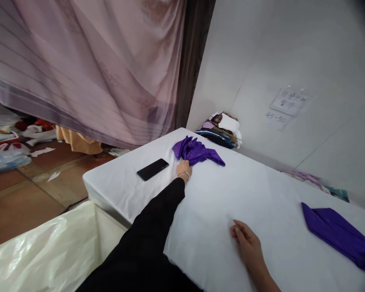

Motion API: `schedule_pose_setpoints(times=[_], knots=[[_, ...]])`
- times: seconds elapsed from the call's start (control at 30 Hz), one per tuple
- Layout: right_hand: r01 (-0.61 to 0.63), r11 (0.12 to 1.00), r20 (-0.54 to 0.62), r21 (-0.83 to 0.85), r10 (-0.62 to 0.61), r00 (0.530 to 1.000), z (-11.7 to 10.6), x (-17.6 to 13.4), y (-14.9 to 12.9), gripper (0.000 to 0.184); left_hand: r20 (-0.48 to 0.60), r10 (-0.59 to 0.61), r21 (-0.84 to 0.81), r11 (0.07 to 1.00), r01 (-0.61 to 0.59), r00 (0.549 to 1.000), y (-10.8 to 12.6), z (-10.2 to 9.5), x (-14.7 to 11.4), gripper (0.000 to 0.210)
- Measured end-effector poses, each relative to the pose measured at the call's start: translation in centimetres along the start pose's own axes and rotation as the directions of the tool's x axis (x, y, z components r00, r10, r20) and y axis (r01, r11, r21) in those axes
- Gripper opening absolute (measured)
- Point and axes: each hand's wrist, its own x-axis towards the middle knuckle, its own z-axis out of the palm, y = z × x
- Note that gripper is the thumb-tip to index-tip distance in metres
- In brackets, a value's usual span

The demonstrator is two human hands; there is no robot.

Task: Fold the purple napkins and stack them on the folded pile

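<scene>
With my left arm stretched far across the white-covered table, my left hand [184, 168] is closed at the near edge of a crumpled purple cloth [197, 151]. Its fingertips are partly hidden against the fabric, and a bracelet circles the wrist. The cloth lies bunched, with one pointed end toward the right. My right hand [247, 239] hovers low over the near part of the table, fingers curled in and thumb against them, with nothing seen between them. A second purple cloth [337, 231], folded long and flat, lies at the right, apart from both hands.
A black phone [153, 169] lies left of my left hand on the white table cover [219, 194]. Folded clothes [220, 129] are stacked by the grey wall, where a handwritten sign [288, 101] hangs. A pale lined bin [54, 247] stands front left; a pink curtain [109, 61] hangs behind.
</scene>
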Motion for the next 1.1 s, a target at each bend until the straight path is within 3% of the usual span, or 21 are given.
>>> schedule_pose_setpoints(times=[0.2, 0.3, 0.37, 0.47, 0.57, 0.63, 0.7, 0.77, 0.83, 0.9, 0.97, 1.07, 1.1], knots=[[0.003, 1.000, 0.010, -0.023, -0.003, 1.000, 0.0, 0.0, 0.1, 0.025, 0.004, 0.056, -0.042, 0.998, -0.056, 0.998, -0.5, 0.0, 0.9, 0.015], [0.007, 1.000, 0.013, -0.015, -0.007, 1.000, 0.1, 0.0, -0.1, 0.023, 0.028, 0.183, -0.104, 0.978, -0.179, 0.983, 0.7, 0.2, -1.4, 0.014], [0.003, 1.000, 0.001, -0.006, -0.003, 1.000, 0.2, 0.0, -0.3, 0.022, 0.071, 0.317, -0.163, 0.939, -0.303, 0.946, 2.2, 0.6, -4.2, 0.009], [-0.018, 0.999, -0.040, 0.046, 0.020, 0.999, 0.3, 0.1, -0.8, 0.028, 0.143, 0.516, -0.279, 0.840, -0.466, 0.845, 4.9, 1.2, -9.9, 0.004], [-0.038, 0.986, -0.076, 0.163, 0.051, 0.996, -0.1, 0.3, -1.3, 0.048, 0.191, 0.697, -0.423, 0.694, -0.582, 0.691, 7.2, 1.8, -16.0, 0.002], [-0.056, 0.967, -0.084, 0.247, 0.079, 0.993, -0.6, 0.6, -1.7, 0.055, 0.192, 0.812, -0.530, 0.558, -0.638, 0.550, 8.1, 2.2, -19.3, 0.008], [-0.068, 0.950, -0.070, 0.303, 0.094, 0.993, -1.1, 0.8, -1.8, 0.054, 0.170, 0.880, -0.612, 0.447, -0.653, 0.443, 8.6, 2.4, -21.6, 0.011], [-0.099, 0.922, 0.002, 0.373, 0.106, 0.994, -1.6, 1.0, -1.8, 0.052, 0.153, 0.911, -0.671, 0.381, -0.636, 0.384, 9.0, 2.4, -22.8, 0.013], [-0.138, 0.879, 0.064, 0.456, 0.122, 0.990, -1.8, 1.1, -1.5, 0.052, 0.117, 0.913, -0.710, 0.352, -0.609, 0.391, 9.3, 1.9, -23.0, 0.011], [-0.140, 0.847, 0.063, 0.513, 0.125, 0.990, -1.7, 1.1, -1.2, 0.051, 0.058, 0.876, -0.684, 0.385, -0.620, 0.479, 9.4, 1.3, -22.4, 0.008], [-0.108, 0.849, 0.024, 0.518, 0.111, 0.993, -1.7, 1.2, -1.0, 0.048, 0.035, 0.803, -0.556, 0.510, -0.656, 0.595, 9.4, 0.8, -21.3, 0.019], [-0.119, 0.849, 0.050, 0.515, 0.109, 0.993, -2.1, 1.3, -0.8, 0.049, 0.146, 0.642, -0.288, 0.755, -0.589, 0.752, 8.6, 1.1, -19.5, 0.040], [-0.132, 0.841, 0.057, 0.525, 0.120, 0.991, -2.5, 1.5, -0.9, 0.049, 0.182, 0.596, -0.240, 0.798, -0.553, 0.782, 8.3, 1.4, -18.9, 0.041]])
